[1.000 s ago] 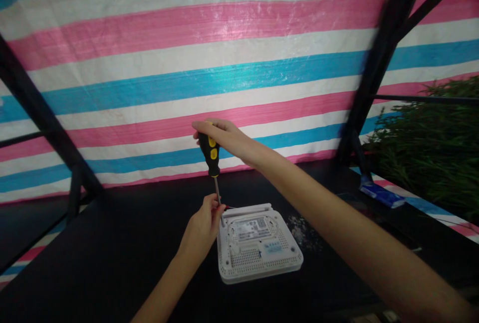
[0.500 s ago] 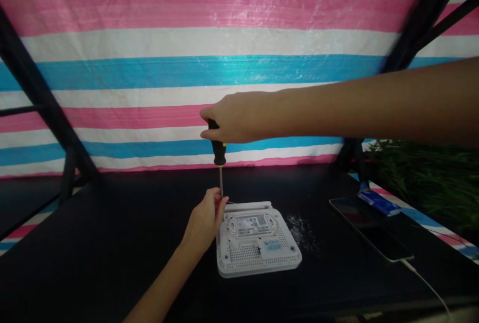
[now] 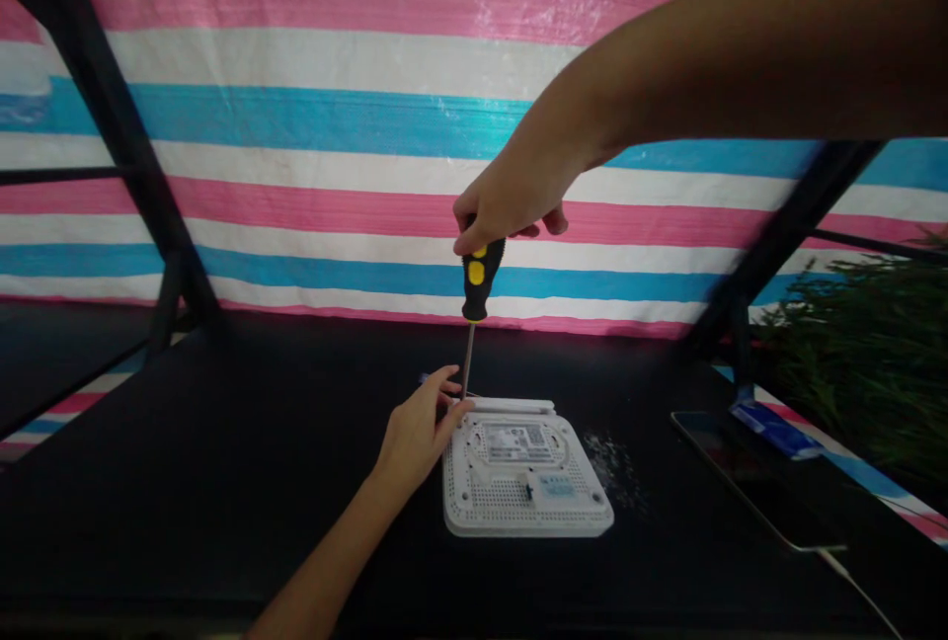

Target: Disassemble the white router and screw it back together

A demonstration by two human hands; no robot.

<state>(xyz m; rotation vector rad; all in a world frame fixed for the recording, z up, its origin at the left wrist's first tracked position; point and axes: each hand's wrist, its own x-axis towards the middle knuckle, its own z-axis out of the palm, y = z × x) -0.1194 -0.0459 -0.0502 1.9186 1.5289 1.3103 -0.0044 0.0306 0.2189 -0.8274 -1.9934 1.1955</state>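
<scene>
A white router (image 3: 529,512) lies underside up on the black tabletop, its label and vent holes showing. A white antenna (image 3: 511,406) runs along its far edge. My right hand (image 3: 511,196) grips the top of a black-and-yellow screwdriver (image 3: 476,289) from above. The screwdriver stands nearly upright over the router's far left corner, its tip hidden by my left thumb. My left hand (image 3: 422,428) is at that corner, thumb on the router's edge and fingers apart around the lower shaft. I cannot see the screw.
On the right lie a phone (image 3: 755,482) with a white cable (image 3: 851,571) and a blue packet (image 3: 776,430). White specks (image 3: 614,467) are scattered beside the router. Behind the table (image 3: 296,502) hangs a striped tarp (image 3: 333,166), with dark metal posts (image 3: 118,126) at the sides.
The view has shifted. My right wrist has turned and its forearm is higher, with the screwdriver still in its grip. My left fingers have spread away from the shaft.
</scene>
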